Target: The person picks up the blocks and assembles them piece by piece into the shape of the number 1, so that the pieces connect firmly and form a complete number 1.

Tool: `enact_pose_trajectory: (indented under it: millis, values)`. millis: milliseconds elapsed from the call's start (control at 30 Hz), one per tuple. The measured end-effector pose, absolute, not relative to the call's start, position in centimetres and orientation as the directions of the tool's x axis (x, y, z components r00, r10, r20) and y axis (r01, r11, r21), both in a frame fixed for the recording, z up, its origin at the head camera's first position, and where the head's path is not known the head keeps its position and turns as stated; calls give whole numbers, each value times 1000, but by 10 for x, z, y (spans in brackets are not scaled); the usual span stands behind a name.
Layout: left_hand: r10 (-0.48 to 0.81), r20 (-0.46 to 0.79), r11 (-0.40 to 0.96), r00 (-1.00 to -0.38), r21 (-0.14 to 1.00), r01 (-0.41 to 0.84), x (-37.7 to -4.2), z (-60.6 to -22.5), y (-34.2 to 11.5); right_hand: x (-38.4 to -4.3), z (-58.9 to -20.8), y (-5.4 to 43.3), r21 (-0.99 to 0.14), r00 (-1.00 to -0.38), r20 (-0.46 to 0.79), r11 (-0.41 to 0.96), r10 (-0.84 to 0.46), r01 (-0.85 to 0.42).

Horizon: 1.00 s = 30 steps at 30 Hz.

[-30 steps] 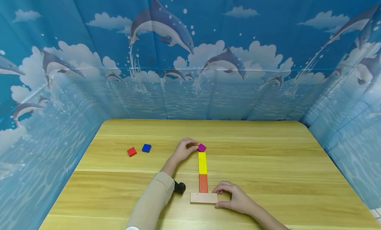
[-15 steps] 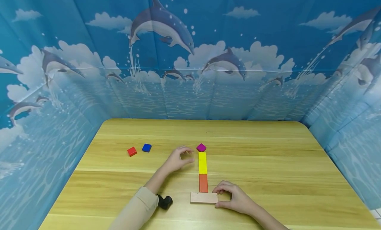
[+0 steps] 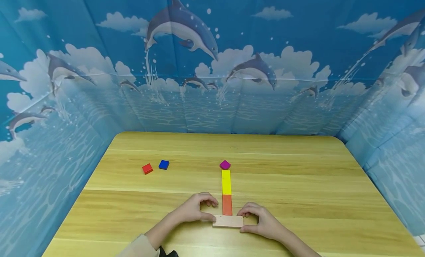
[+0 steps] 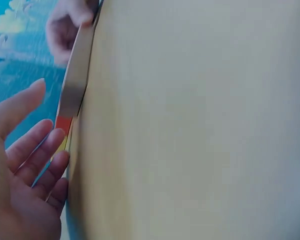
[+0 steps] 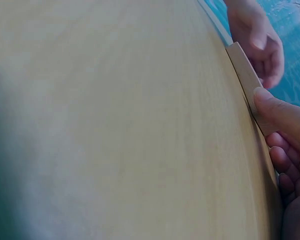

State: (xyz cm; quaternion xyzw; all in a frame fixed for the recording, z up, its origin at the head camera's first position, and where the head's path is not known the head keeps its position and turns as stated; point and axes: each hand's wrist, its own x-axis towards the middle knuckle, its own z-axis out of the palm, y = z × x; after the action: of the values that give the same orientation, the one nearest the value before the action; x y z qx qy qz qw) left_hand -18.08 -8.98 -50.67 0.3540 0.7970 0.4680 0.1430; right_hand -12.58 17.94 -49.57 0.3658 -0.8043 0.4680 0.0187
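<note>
A plain wooden block [image 3: 227,221] lies crosswise near the front of the table. My right hand [image 3: 265,223] pinches its right end; in the right wrist view the thumb presses the block [image 5: 244,72] with the fingers behind it. At the other end is my left hand [image 3: 192,209], thumb and fingers spread apart. The left wrist view shows a gap between those fingers and the block [image 4: 76,75]. Beyond the plain block, an orange block [image 3: 227,205] and a yellow block [image 3: 226,182] run lengthwise in a line, capped by a small purple block [image 3: 225,165] turned cornerwise.
On the left side of the wooden table [image 3: 299,175] lie a small red block [image 3: 147,169] and a blue block [image 3: 164,164], apart from each other. A dolphin-print curtain [image 3: 212,102] hangs behind the table and along both sides.
My left hand has let go of the purple block and come back toward the person, down to the plain block's left end. My right hand has stayed on the right end.
</note>
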Motion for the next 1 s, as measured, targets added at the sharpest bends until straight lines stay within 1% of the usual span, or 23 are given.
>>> enact_pose_trajectory:
  millis: [300,767,1000]
  values:
    - [700,217,331,-680,746,578,-159,-518,-90,-127,-495,179,-740,-713,398,257,-577,-622]
    - [651,272,347,-708,723,597,-151,-525,-89,-126,-496,179,-750,-727,379,271,-572,-604]
    - [642,304,358,-704,694,625,-151,-529,-89,-126,-501,181,-745,-729,374,282,-573,-604]
